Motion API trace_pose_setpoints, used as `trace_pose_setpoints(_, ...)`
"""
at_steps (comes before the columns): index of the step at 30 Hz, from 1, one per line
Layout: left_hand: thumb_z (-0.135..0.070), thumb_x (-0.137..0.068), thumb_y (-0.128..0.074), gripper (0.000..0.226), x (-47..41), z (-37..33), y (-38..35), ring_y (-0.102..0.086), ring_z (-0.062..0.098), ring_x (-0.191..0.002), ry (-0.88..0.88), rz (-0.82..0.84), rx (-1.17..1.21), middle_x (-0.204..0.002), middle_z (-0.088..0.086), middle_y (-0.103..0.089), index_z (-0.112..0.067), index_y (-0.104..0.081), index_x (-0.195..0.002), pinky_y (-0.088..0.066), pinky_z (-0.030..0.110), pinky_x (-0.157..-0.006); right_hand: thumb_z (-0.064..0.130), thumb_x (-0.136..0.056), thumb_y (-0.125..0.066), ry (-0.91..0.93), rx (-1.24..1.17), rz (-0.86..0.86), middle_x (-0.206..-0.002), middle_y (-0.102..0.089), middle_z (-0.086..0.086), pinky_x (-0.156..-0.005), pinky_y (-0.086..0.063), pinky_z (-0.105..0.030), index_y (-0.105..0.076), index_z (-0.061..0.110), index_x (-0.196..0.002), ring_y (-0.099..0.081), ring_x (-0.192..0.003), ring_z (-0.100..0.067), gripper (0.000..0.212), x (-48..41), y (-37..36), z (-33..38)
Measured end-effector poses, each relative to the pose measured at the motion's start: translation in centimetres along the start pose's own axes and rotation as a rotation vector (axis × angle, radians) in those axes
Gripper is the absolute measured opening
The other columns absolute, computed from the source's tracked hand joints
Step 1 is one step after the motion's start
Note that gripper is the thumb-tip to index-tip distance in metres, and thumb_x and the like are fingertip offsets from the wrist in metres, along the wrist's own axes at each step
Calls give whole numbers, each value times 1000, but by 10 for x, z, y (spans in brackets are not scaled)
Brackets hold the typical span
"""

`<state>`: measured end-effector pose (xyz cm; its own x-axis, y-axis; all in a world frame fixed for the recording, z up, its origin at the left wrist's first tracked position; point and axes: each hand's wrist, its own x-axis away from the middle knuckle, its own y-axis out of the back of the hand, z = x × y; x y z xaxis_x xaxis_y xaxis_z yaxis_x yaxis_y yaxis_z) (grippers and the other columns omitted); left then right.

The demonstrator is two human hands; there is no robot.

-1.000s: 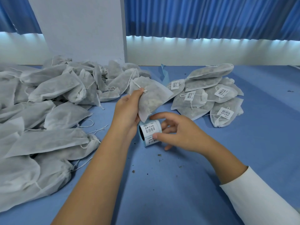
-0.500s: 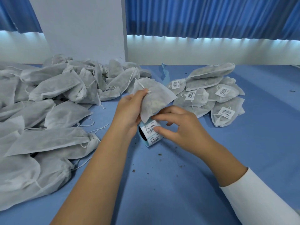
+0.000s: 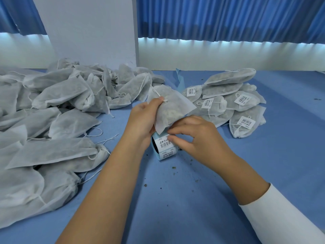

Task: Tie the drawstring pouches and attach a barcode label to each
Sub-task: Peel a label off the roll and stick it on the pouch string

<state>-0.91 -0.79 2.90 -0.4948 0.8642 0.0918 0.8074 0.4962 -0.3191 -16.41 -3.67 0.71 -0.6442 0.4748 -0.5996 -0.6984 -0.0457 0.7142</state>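
Observation:
My left hand (image 3: 142, 118) grips a white drawstring pouch (image 3: 171, 106) by its tied neck and holds it above the table's middle. Under the pouch stands a roll of barcode labels (image 3: 164, 147) on pale blue backing. My right hand (image 3: 195, 136) pinches the edge of the top label on that roll with thumb and forefinger. A big heap of unlabelled pouches (image 3: 52, 110) covers the left side. A smaller stack of labelled pouches (image 3: 233, 101) lies at the right rear.
The blue table (image 3: 263, 164) carries small dark crumbs near the roll. A white pillar (image 3: 91, 30) and blue curtains (image 3: 228, 18) stand behind. A strip of blue backing paper (image 3: 180, 80) lies between the two piles.
My right hand has closed in from beside the roll onto its top label. My left hand with the pouch has stayed almost still above the roll.

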Motion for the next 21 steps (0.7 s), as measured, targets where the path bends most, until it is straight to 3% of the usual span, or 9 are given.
trace_pose_setpoints(3, -28, -92, -67, 25, -2, 1, 0, -68, 11, -61, 1, -26, -33, -71, 0, -72, -5, -70, -101, -52, 20, -53, 14, -81, -78, 33, 14, -15, -92, -74, -4, -82, -55, -41, -79, 9, -90, -68, -88, -25, 11, 0, 1, 1)
trace_pose_setpoints(7, -30, -91, -68, 33, -3, 3, -1, -66, 16, -68, 1, -50, -74, -81, 7, -70, -1, -70, -107, -51, 24, -58, 13, -81, -77, 37, 29, -5, -87, -75, 0, -77, -56, -40, -78, 10, -86, -70, -83, -22, 6, -1, 2, 4)
trace_pose_setpoints(13, -31, -90, -68, 43, -3, 3, -1, -64, 20, -76, 6, -71, -104, -88, 10, -68, 4, -65, -115, -50, 28, -64, 15, -87, -72, -37, 45, 85, -90, -71, 5, -80, -46, -25, -74, 14, -88, -61, -85, -13, 3, -1, 4, 7)
trace_pose_setpoints(18, -31, -91, -68, 42, -2, 4, 0, -65, 19, -77, -7, -69, -130, -88, 10, -69, 4, -66, -113, -52, 31, -70, 24, -96, -58, -118, 4, 194, -98, -63, 10, -76, -37, -10, -59, 21, -98, -52, -95, -9, 3, 1, 8, 9)
trace_pose_setpoints(21, -29, -92, -66, 29, -3, 3, 1, -63, 20, -76, -22, -73, -142, -84, 10, -67, -2, -68, -102, -50, 31, -70, 28, -98, -51, -177, -70, 273, -100, -63, 5, -71, -39, -15, -48, 28, -96, -55, -97, -12, 3, 2, 12, 8)
